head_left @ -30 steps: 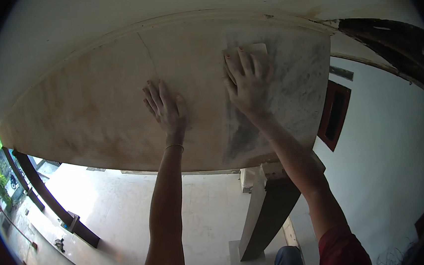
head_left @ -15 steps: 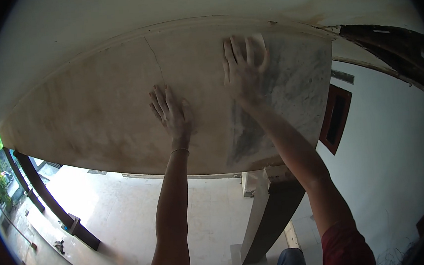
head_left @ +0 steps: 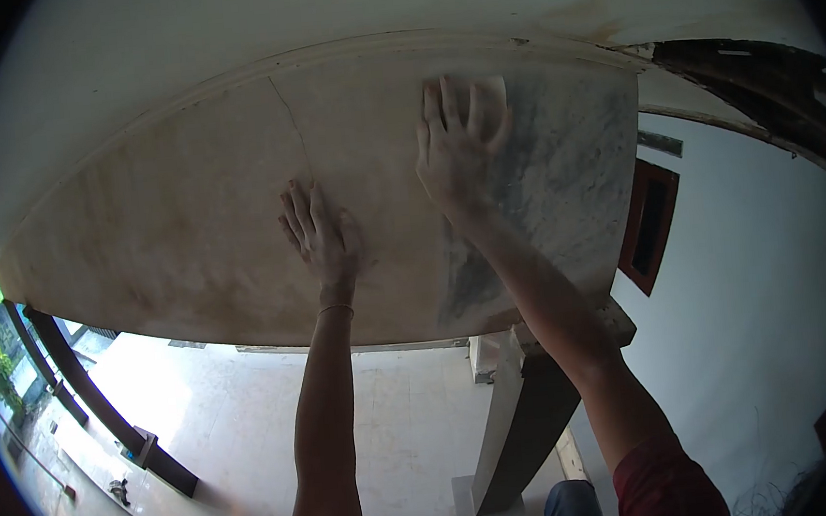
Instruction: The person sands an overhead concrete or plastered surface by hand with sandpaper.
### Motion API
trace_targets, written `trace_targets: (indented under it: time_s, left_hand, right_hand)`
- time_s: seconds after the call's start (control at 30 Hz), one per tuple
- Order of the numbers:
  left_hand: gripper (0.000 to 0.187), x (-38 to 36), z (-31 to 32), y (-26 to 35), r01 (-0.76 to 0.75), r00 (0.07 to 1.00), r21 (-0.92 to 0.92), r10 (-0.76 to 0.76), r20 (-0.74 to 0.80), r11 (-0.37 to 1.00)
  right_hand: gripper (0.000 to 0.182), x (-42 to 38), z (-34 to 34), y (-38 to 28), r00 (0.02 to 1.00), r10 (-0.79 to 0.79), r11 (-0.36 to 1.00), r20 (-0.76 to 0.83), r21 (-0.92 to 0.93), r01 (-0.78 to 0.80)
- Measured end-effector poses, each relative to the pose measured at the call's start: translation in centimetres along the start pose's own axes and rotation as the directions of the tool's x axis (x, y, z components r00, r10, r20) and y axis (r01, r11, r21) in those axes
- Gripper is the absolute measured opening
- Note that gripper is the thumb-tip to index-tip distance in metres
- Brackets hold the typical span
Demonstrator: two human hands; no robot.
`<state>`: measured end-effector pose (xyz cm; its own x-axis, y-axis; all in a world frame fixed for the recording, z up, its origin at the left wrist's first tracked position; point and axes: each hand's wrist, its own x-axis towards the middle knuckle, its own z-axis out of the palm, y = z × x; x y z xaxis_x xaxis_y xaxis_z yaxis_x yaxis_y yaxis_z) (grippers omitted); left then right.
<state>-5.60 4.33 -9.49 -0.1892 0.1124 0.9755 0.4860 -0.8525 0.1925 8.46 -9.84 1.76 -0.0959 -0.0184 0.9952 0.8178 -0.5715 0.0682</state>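
Note:
My right hand (head_left: 458, 157) lies flat with its fingers up, pressing a pale rectangular sheet, apparently sandpaper (head_left: 490, 87), against the upper part of a beige plastered panel (head_left: 186, 208). Most of the sheet is hidden under the fingers. Right of that hand, the panel bears a dark grey, smeared patch (head_left: 560, 159). Lower and to the left, my left hand (head_left: 324, 241) rests on the panel with fingers spread and nothing in it. A thin crack (head_left: 294, 122) runs down the panel to just above the left fingertips.
A pale ceiling (head_left: 316, 8) meets the panel's top edge, with a broken dark opening (head_left: 757, 71) at the right. Below stands a square pillar (head_left: 519, 434) on a light tiled floor (head_left: 395, 405). A brown-framed vent (head_left: 650, 225) is in the white wall.
My right hand and the sheet have shifted slightly left and down on the panel. My left hand also sits a little lower and further left; the view has moved slightly.

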Motion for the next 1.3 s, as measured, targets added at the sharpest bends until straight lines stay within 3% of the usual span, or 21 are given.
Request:
trace_targets:
  time_s: [0.17,0.4,0.5,0.63,0.9,1.0,1.1,1.2,1.3]
  left_hand:
    - [0.061,-0.1,0.3,-0.3,-0.013,1.000,0.001,0.013,-0.011,1.000]
    - [0.062,-0.2,0.4,-0.2,-0.002,1.000,-0.003,0.002,-0.014,1.000]
    - [0.062,-0.2,0.2,-0.4,-0.015,1.000,0.004,0.015,-0.007,1.000]
    - [0.062,-0.2,0.4,-0.5,-0.027,1.000,0.024,0.027,-0.008,0.999]
    - [0.060,-0.2,-0.1,-0.2,-0.013,1.000,0.023,0.013,0.009,1.000]
    - [0.060,-0.1,-0.1,-0.1,-0.018,1.000,0.012,0.018,0.004,1.000]
    - [0.060,-0.1,0.2,-0.2,-0.025,1.000,0.012,0.025,-0.002,1.000]
    - [0.060,-0.3,0.1,-0.3,-0.014,1.000,0.027,0.014,0.005,1.000]
    - [0.060,-0.2,0.3,-0.3,-0.027,1.000,0.025,0.027,-0.011,0.999]
  right_hand:
    - [0.047,3.0,1.3,-0.7,0.993,0.084,0.995,-0.077,0.069,-0.079]
    - [0.046,-6.9,0.1,1.2,0.996,0.094,0.994,-0.006,0.058,-0.093]
    - [0.047,-2.8,0.0,0.5,0.996,0.091,0.996,0.004,0.008,-0.091]
    - [0.050,3.6,1.6,-0.6,0.982,0.185,0.979,-0.034,0.090,-0.181]
    - [0.048,-3.8,-1.4,5.3,0.997,0.024,0.998,0.074,0.062,-0.029]
    - [0.048,-1.1,-0.3,6.7,1.000,0.018,0.995,0.001,0.094,-0.018]
    - [0.049,2.7,1.0,5.3,0.991,0.127,0.992,-0.040,0.033,-0.126]
    - [0.049,1.6,0.3,4.6,0.985,0.162,0.984,-0.064,0.081,-0.157]
    - [0.049,-3.6,-1.0,4.9,0.996,0.084,0.990,0.015,0.109,-0.085]
